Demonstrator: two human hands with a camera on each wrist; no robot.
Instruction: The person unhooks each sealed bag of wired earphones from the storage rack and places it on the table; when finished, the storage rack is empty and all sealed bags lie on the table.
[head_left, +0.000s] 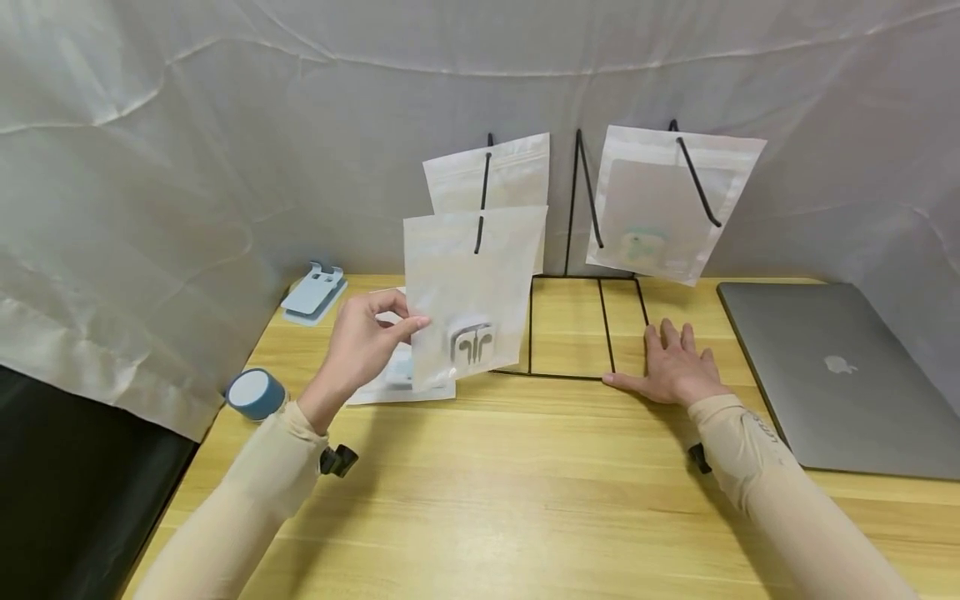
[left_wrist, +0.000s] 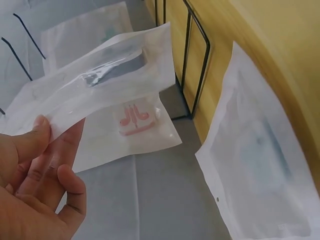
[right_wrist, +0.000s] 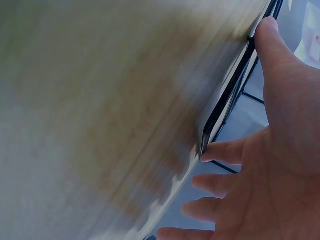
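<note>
Left hand (head_left: 367, 340): I see it pinching a translucent white plastic pouch's (head_left: 461, 287) left edge.
Pouch: hangs near the tip of a black wire prong (head_left: 479, 237).
Right hand (head_left: 678, 367): fingers apart, touching the black wire rack base (head_left: 567, 377).
Risk: a sharp tug, I'd judge, could slip it off.

A wire rack (head_left: 570, 377) stands at the desk's (head_left: 480, 492) far middle, before a curtain (head_left: 300, 150). On its left hook hangs an earphone pouch (head_left: 468, 292), with a second pouch (head_left: 457, 187) behind; a third pouch (head_left: 660, 208) hangs on the right hook. The fingers (head_left: 390, 302) of the left hand (head_left: 360, 337) are at the earphone pouch's left edge; beneath, a fourth pouch (head_left: 386, 387) lies on the desk. The right hand (head_left: 675, 371) is between the rack's right end and a laptop (head_left: 840, 375) farther right. Along the left lie a phone stand (head_left: 313, 292), far, and a round canister (head_left: 257, 394), nearer.
</note>
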